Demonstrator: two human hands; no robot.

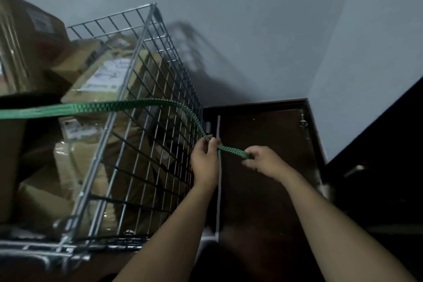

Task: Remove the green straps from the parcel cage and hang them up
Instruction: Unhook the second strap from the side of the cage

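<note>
Beside the right-hand mesh wall of the parcel cage [148, 144], the left hand [204, 160] pinches the green strap [128, 105] between thumb and curled fingers. The right hand [263, 161], just to its right, pinches the strap's free end, with a short span running between the two hands. From the hands the strap rises, bends round the cage's near corner post and crosses its open face to the left, where the other end leaves the view. Cardboard parcels [100, 75] are stacked high behind it, some leaning. Likely hazards:
- A light pinch may slip if the strap is under tension, letting it whip back.
- The webbing may snag on the mesh wires.
- Once the strap slackens, the leaning parcels may slide out through the open face.
</note>
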